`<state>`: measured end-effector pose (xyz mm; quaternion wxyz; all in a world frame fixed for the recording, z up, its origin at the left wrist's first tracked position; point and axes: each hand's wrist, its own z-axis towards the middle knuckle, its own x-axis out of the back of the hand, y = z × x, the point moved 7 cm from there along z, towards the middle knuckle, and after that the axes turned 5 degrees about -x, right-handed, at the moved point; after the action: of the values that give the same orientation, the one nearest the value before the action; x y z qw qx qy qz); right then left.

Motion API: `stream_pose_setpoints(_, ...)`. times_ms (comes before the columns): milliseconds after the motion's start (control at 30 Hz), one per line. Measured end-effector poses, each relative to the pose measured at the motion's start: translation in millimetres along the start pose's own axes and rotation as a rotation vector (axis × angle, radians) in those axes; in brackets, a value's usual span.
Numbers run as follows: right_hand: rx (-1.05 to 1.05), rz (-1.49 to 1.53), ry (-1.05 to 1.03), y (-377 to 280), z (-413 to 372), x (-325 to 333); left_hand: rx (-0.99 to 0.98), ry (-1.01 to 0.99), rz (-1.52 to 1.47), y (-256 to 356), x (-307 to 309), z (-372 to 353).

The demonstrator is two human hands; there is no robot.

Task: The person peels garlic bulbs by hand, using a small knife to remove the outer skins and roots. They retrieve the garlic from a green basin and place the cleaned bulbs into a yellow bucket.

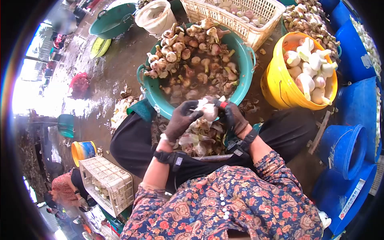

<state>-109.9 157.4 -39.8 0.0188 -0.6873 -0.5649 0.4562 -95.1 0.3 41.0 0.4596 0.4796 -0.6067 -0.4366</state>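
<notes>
My left hand (182, 120), in a dark glove, has its fingers closed on a whitish garlic bulb (209, 112) above the front rim of a green tub (153, 93). On the bulb's other side is my right hand (234, 117), also gloved, its fingers closed round something with a red part (223, 105); the rest of that object is hidden. Unpeeled garlic (172, 50) and brownish water fill the tub. Loose peelings (200, 140) lie below my hands, between my legs. Pale, cleaned bulbs (306, 84) are piled in the yellow bucket (276, 80) at the right.
Behind the tub stand a white bucket (154, 18) and a cream crate (248, 34) holding garlic. Blue containers (356, 108) and a blue bucket (340, 150) line the right side. At the lower left are another crate (112, 180) and a person (66, 190).
</notes>
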Motion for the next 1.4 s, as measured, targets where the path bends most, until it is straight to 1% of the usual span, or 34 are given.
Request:
stream_pose_setpoints(33,0.029,0.023,0.005,3,-1,-2,0.012,-0.075,-0.045,-2,-13,4)
stream_pose_setpoints(67,0.403,-0.441,-0.009,-4,3,6,0.049,-0.081,-0.026,-5,-17,5)
stream_pose_setpoints(100,0.404,-0.44,-0.004,-3,6,13,0.087,-0.09,-0.002,-7,-20,6)
stream_pose_setpoints(167,-0.048,0.227,-0.055,28,15,27,0.08,-0.142,-0.016,14,-19,-5)
stream_pose_setpoints(200,-0.155,0.398,-0.06,19,5,16,0.074,-0.189,-0.028,23,-18,-14)
stream_pose_setpoints(233,0.035,0.506,-0.154,2,7,13,0.133,-0.147,-0.153,21,-11,-23)
stream_pose_setpoints(300,0.587,-0.344,-0.143,-37,-15,1,0.137,-0.107,-0.327,31,8,-38)
stream_pose_setpoints(367,0.473,-0.335,-0.074,-32,-20,-7,0.062,0.002,-0.448,24,34,-45)
stream_pose_setpoints(400,0.207,0.001,-0.097,-17,-10,-5,0.083,0.01,-0.538,16,48,-48)
stream_pose_setpoints(433,0.209,0.005,-0.096,-22,-18,-8,0.033,0.051,-0.809,21,54,-51)
stream_pose_setpoints(500,0.504,-0.627,0.058,-47,-46,-13,-0.019,0.084,-0.941,33,68,-58)
stream_pose_setpoints(533,0.326,-0.213,0.029,-36,-38,-2,-0.056,-0.057,-0.997,38,62,-56)
stream_pose_setpoints(567,0.324,-0.218,0.03,-39,-36,-2,0.073,-0.013,-0.527,28,71,-57)
stream_pose_setpoints(633,-0.101,0.283,0.021,-19,-22,0,0.266,-0.526,0.242,24,32,-28)
stream_pose_setpoints(667,0.009,0.192,0.037,-15,-11,9,0.302,-0.537,0.423,7,27,-17)
stream_pose_setpoints(700,0.008,0.192,0.034,-6,-4,14,0.243,-0.547,0.762,-14,28,1)
stream_pose_setpoints(733,0.111,-0.263,0.232,-9,-1,29,0.118,-0.448,0.856,-37,30,21)
stream_pose_setpoints(767,0.213,-0.721,0.431,-14,1,40,0.075,-0.316,0.626,-62,28,41)
stream_pose_setpoints(800,0.186,-0.784,0.557,-4,12,57,0.112,-0.264,0.52,-62,19,56)
stream_pose_setpoints(833,0.187,-0.789,0.568,-10,12,60,0.147,-0.247,0.518,-78,13,74)
stream_pose_setpoints(900,0.242,-0.659,0.475,-29,11,64,0.114,-0.218,0.594,-100,-1,109)
stream_pose_setpoints(933,0.204,-0.151,0.291,-58,-10,44,0.121,-0.183,0.652,-108,-10,126)
stream_pose_setpoints(967,0.465,-0.125,0.168,-98,-28,21,0.13,-0.148,0.711,-119,-16,142)
stream_pose_setpoints(1000,0.688,0.141,0.117,-111,-24,46,0.062,-0.201,0.506,-140,-28,159)
stream_pose_setpoints(1033,0.531,0.353,0.053,-149,-46,2,0.206,-0.213,0.65,-142,-32,165)
stream_pose_setpoints(1100,0.542,0.272,-0.165,-158,-44,13,0.055,-0.167,0.53,-151,-50,172)
stream_pose_setpoints(1133,0.481,0.21,-0.099,-141,-30,27,0.052,-0.169,0.523,-149,-52,174)
stream_pose_setpoints(1167,0.418,0.15,-0.032,-121,-19,41,0.078,-0.242,0.551,-148,-57,174)
stream_pose_setpoints(1200,0.226,0.111,0.212,-96,-10,53,0.109,-0.317,0.581,-145,-62,169)
stream_pose_setpoints(1233,0.123,0.052,0.352,-74,-6,59,0.12,-0.325,0.581,-141,-61,161)
stream_pose_setpoints(1300,-0.095,-0.113,0.502,-38,10,67,0.068,-0.177,0.22,-116,-50,147)
stream_pose_setpoints(1333,-0.098,-0.104,0.496,-31,16,62,0.093,-0.178,0.34,-109,-44,140)
stream_pose_setpoints(1367,-0.03,-0.186,0.531,-29,20,57,0.097,-0.177,0.35,-101,-40,131)
stream_pose_setpoints(1400,0.039,-0.271,0.566,-30,20,55,0.032,-0.189,0.26,-91,-39,121)
